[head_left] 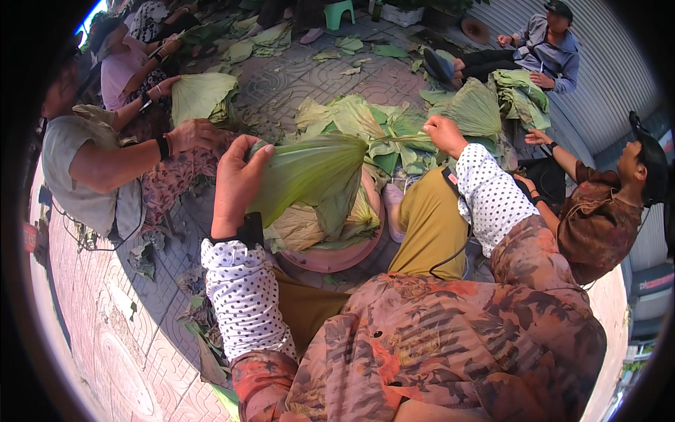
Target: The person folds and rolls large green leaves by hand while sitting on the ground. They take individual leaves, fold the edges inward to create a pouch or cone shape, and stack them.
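The left hand (242, 176) is pinching a folded, lotus-like green leaf (306, 172) over the near pink basin (334, 261), while the right hand (446, 133), fingers curled, is seemingly gripping its right end, a stretching step calling for steady tension.

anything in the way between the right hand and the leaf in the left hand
Nothing visible blocks the right hand from the folded green leaf in the left hand; loose leaves lie beyond the gap.

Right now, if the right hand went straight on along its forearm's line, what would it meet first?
Probably the far edge of the leaf pile, ahead and to the left of the right hand. Depth is unclear, so it might pass above it.
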`<act>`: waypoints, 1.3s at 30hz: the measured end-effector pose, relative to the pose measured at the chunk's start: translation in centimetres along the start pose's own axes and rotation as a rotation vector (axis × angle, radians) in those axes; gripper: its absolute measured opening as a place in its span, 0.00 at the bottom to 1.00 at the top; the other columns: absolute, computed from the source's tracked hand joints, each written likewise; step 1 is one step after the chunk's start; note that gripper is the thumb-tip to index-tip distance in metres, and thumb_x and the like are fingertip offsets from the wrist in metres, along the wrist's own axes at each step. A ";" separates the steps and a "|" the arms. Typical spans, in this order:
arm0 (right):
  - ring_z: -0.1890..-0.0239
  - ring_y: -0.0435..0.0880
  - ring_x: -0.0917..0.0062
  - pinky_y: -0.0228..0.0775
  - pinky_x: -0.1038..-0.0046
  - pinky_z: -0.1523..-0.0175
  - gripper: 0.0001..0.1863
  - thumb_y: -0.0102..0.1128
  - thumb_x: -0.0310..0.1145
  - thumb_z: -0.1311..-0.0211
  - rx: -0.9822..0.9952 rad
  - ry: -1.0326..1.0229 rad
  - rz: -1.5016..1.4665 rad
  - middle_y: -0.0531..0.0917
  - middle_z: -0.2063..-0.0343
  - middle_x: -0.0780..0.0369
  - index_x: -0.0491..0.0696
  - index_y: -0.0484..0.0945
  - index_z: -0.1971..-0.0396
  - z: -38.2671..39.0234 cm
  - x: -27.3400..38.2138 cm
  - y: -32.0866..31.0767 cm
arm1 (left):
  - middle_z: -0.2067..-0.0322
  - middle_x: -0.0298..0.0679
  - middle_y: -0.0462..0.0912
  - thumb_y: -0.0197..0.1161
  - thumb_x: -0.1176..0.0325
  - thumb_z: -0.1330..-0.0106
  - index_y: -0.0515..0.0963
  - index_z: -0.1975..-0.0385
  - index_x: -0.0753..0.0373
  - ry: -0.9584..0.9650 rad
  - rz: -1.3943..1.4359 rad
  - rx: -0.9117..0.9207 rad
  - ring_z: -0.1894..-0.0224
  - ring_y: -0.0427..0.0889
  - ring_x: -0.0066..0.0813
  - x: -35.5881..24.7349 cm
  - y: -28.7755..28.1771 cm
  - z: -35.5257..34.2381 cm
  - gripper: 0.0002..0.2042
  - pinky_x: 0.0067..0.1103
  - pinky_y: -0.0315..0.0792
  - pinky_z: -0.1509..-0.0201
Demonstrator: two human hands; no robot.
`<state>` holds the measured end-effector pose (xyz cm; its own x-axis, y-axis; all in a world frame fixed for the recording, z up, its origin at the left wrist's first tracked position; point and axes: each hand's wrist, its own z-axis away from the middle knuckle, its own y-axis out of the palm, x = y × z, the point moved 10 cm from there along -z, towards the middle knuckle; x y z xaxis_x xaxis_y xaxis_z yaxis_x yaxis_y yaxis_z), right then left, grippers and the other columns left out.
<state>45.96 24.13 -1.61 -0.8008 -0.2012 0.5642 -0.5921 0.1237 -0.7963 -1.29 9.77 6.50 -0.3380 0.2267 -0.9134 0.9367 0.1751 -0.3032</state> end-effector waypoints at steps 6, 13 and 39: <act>0.62 0.84 0.54 0.74 0.58 0.55 0.11 0.67 0.36 0.39 -0.063 0.145 0.191 0.85 0.68 0.50 0.43 0.81 0.67 2.7 -5.2 -5.0 | 0.72 0.23 0.74 0.64 0.69 0.29 0.76 0.65 0.62 0.013 0.130 -0.114 0.69 0.68 0.09 -2.0 -4.3 1.1 0.05 0.12 0.65 0.66; 0.52 0.84 0.59 0.74 0.60 0.46 0.18 0.68 0.42 0.41 0.423 0.210 0.361 0.86 0.58 0.51 0.45 0.84 0.58 3.6 -1.9 -1.7 | 0.74 0.28 0.74 0.69 0.71 0.35 0.77 0.65 0.66 0.014 0.081 0.045 0.70 0.69 0.14 -4.1 -2.4 2.5 0.08 0.16 0.68 0.65; 0.65 0.83 0.63 0.74 0.66 0.56 0.08 0.60 0.33 0.31 0.629 -0.577 -0.179 0.84 0.68 0.55 0.46 0.80 0.57 12.2 33.4 7.0 | 0.69 0.34 0.77 0.67 0.74 0.37 0.81 0.66 0.66 0.252 -0.036 0.137 0.66 0.76 0.22 -7.5 -1.3 4.1 0.04 0.20 0.70 0.62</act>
<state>16.18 6.45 9.00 -0.4289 -0.6478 0.6296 -0.4088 -0.4823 -0.7748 0.45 3.95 12.67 -0.3668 0.4569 -0.8104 0.9216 0.0598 -0.3834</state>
